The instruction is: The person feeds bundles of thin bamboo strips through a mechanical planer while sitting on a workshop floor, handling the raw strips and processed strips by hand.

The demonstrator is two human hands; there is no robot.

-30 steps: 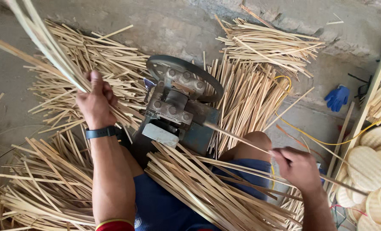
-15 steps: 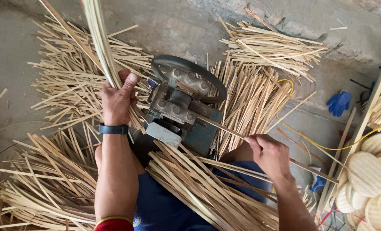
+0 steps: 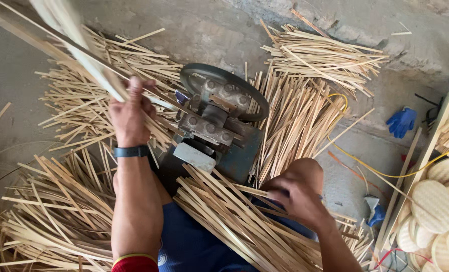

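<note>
1. Far left: loose heap of bamboo strips (image 3: 58,211) on the concrete floor (image 3: 13,90), lying crisscross, pale yellow, flat & thin

2. My left hand (image 3: 130,116), w/ a dark wristband (image 3: 131,151), is raised & fingers wrapped tight round a bunch of long strips (image 3: 78,48); the bunch runs up & left out of view, blurred at the top, so I can't count them

3. Just right of that hand: the small grey-green strip machine (image 3: 219,131) w/ its round wheel (image 3: 224,88) on top, sitting on the floor between my knees

4. In front of me, across my lap: a thick sheaf of strips (image 3: 234,221) lying slantwise, touching the machine's near side

5. My right hand (image 3: 297,196) rests on that sheaf near my knee, fingers curled & pinching a strip or two; which exactly, can't tell

6. Behind the machine, right: two more piles of shorter strips (image 3: 295,116), (image 3: 320,53), fairly even in length. I'd judge these are the worked ones, so a good share is done, but the lap sheaf & left heap are still big

7. Far right: blue glove (image 3: 402,121), yellow cord (image 3: 365,161), stack of round woven discs (image 3: 436,206)
</note>
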